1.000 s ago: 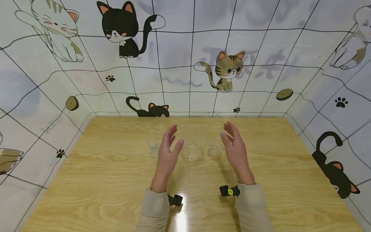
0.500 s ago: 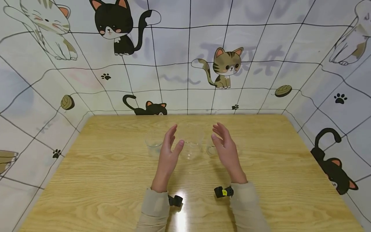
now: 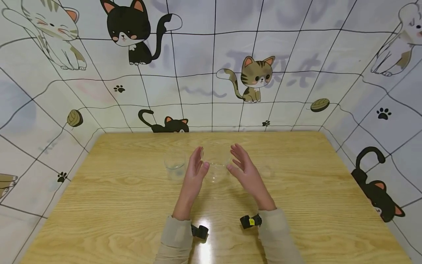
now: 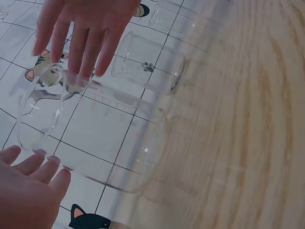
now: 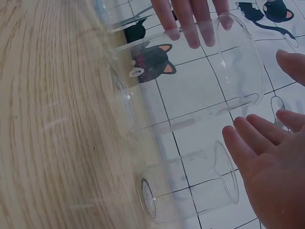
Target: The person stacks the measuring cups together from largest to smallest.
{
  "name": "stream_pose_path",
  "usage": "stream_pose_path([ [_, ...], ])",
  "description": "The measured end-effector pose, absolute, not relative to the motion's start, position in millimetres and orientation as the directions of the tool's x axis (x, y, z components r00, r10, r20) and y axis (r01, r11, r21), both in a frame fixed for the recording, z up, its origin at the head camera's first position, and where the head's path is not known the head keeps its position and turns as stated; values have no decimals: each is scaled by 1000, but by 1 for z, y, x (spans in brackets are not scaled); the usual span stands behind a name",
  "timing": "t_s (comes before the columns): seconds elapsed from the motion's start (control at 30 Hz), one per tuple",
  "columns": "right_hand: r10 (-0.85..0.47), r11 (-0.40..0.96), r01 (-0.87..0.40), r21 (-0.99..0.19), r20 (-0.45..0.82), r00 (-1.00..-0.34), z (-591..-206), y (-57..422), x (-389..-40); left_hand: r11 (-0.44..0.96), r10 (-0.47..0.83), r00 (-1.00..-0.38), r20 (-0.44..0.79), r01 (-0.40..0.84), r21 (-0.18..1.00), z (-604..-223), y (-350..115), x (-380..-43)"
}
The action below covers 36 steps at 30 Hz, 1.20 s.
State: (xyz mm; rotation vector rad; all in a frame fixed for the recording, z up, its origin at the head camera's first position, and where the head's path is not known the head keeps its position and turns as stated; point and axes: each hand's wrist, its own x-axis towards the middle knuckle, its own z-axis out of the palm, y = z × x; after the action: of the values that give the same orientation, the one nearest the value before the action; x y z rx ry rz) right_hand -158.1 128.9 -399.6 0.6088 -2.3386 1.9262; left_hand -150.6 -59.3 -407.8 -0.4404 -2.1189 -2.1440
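A large clear glass beaker [image 3: 215, 167] stands upright on the table between my two hands. My left hand [image 3: 192, 176] is at its left side and my right hand [image 3: 248, 172] at its right, both close to the upper wall. Their fingers are extended and slightly bent, thumbs apart. In the left wrist view the beaker [image 4: 105, 129] shows a pouring lip and measuring marks. The right wrist view has the left fingertips [image 5: 190, 33] along the beaker's far side; whether they touch the glass I cannot tell. The right hand [image 5: 271, 162] appears just off the rim.
Left of my left hand stands a clear glass vessel [image 3: 174, 168] with some liquid low inside. A smaller beaker [image 5: 190, 183] is to the right of the large one, and another clear vessel [image 4: 171, 19] lies beyond it. Patterned cat-print cloth [image 3: 197, 88] walls the wooden table [image 3: 132, 220].
My right hand has moved left, closing in on the large beaker's right side. The left hand has hardly moved. The head view has shifted slightly.
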Motion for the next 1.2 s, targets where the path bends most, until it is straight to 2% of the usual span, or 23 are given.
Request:
stream_pose_path([
  [0.43, -319, 192, -274, -942, 204, -926, -423, 130, -168, 21, 161, -961, 224, 230, 973, -416, -59, -151],
  [0.6, -316, 197, -251, -948, 181, -931, -418, 127, -165, 48, 171, -970, 175, 186, 981, -419, -59, -151],
  [0.73, -320, 219, -235, -947, 158, -934, -422, 127, -167, 47, 174, -967, 184, 195, 980, -422, -59, -152],
  [1.2, -322, 254, -203, -946, 115, -940, -397, 120, -154, 72, 158, -970, 183, 196, 978, -424, -58, -151],
])
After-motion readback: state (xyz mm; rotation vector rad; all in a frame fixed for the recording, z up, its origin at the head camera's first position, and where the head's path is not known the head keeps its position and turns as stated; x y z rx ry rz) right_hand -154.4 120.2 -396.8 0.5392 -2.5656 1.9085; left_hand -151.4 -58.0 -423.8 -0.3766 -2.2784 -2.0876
